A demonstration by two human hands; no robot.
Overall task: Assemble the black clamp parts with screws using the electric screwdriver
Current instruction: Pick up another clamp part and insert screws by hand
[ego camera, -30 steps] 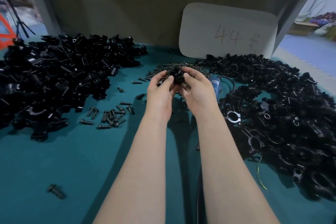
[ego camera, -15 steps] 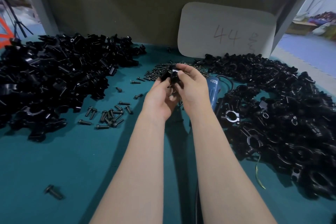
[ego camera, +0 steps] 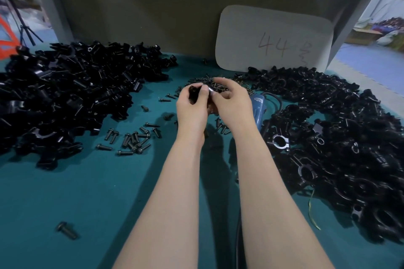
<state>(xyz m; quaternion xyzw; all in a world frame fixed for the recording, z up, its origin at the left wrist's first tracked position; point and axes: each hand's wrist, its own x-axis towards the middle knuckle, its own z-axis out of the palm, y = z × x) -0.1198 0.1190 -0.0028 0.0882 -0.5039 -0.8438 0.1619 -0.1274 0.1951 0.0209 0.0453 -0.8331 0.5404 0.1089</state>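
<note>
Back-wall card (ego camera: 273, 37) reads "44"; left hand (ego camera: 191, 111) and right hand (ego camera: 234, 105) pinch one clamp part (ego camera: 194, 92).

Between left pile (ego camera: 65, 94) and right pile (ego camera: 332, 116) lie screws (ego camera: 133, 140) (card (ego camera: 273, 37) stands behind).

Appeared as two bare, slender forearms, the left forearm (ego camera: 175, 181) and the right forearm (ego camera: 262, 181), uncovered all the way to the lower edge of the view; ended in a bare left hand (ego camera: 192, 113) and a bare right hand (ego camera: 237, 105); showed short, plain fingernails (ego camera: 205, 89), too small for further detail.
</note>
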